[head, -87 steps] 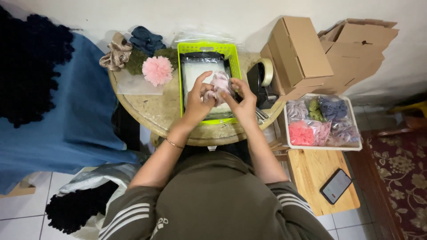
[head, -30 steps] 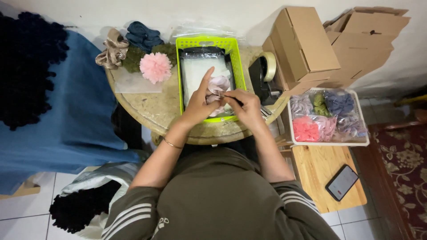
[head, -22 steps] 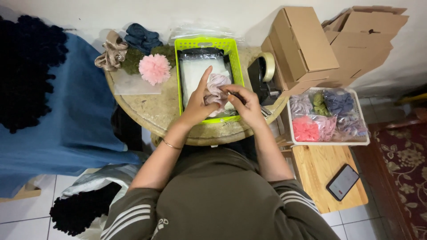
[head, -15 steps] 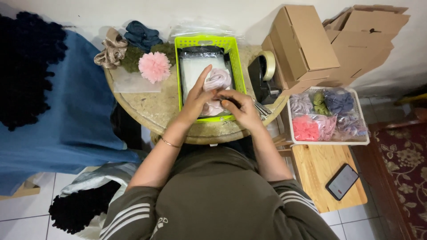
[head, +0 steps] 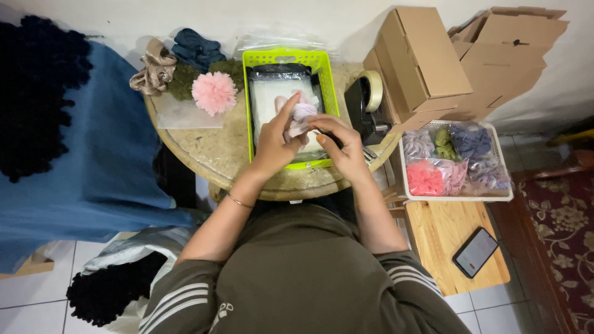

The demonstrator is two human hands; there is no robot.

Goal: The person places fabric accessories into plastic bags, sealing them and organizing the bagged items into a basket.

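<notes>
A small round stone-topped table (head: 210, 154) stands against a pale wall, seen from above, with white floor tiles below and a blue cloth (head: 74, 161) draped at nine o'clock. At the table's centre sits a lime-green plastic basket (head: 249, 105) holding a white packet with a dark border.

Over the basket's near half, both hands meet around a pale pink scrunchie (head: 301, 116). It lies between them, pressed against the left hand's fingertips and just at eleven o'clock from the right hand. It looks soft, gathered and ruffled, a washed-out pink close to lilac.

The left hand (head: 274, 141) is curled around the scrunchie's left side, fingers bent and gripping the fabric. The right hand (head: 343, 145) is half closed, thumb and fingers pinching at the scrunchie's right edge; whether it also holds something thin and dark is too small to tell.

At ten o'clock on the table lie a fluffy pink scrunchie (head: 214, 93), a beige one (head: 153, 69) and a dark blue one (head: 195, 48). At two o'clock stand a tape dispenser (head: 365, 102) and cardboard boxes (head: 427, 59). At three o'clock a white tray (head: 458, 196) holds bagged scrunchies, above a wooden stool (head: 442, 238) carrying a phone (head: 474, 252).
</notes>
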